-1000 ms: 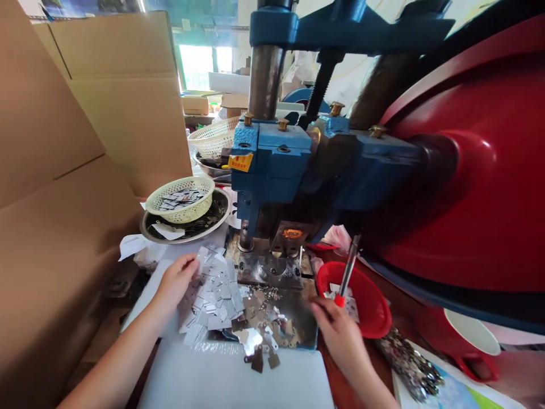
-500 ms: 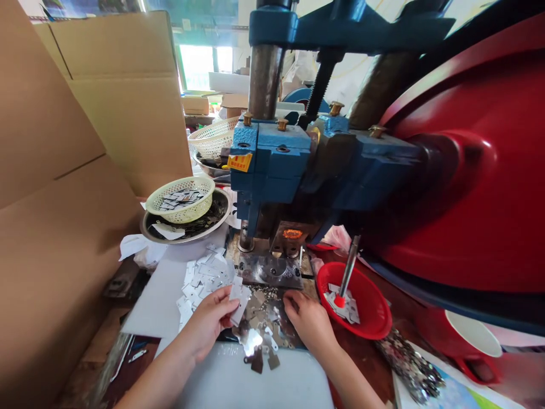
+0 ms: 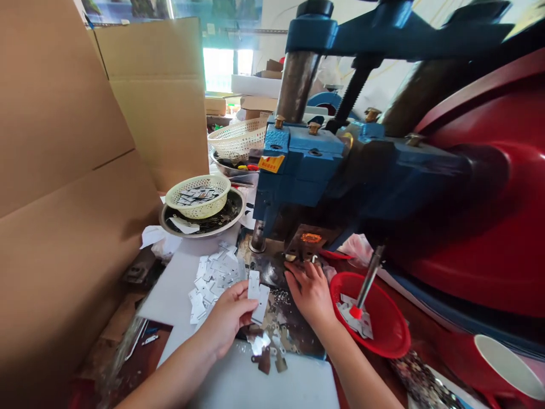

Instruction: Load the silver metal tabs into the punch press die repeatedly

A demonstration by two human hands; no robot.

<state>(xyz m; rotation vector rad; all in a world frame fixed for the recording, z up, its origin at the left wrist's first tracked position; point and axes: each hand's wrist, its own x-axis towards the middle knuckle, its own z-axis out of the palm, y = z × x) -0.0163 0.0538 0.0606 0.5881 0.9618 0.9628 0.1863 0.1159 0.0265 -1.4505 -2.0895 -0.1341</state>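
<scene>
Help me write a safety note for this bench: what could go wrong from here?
1. The right hand reaches over the lower die plate, close to the blue punch press's upper tooling; fingers could be crushed if it came down.
2. The left hand pinches at least two metal plates; one might slip from the grip.
3. Loose metal tabs lie at the press bed's front edge; a forearm could sweep them off.
</scene>
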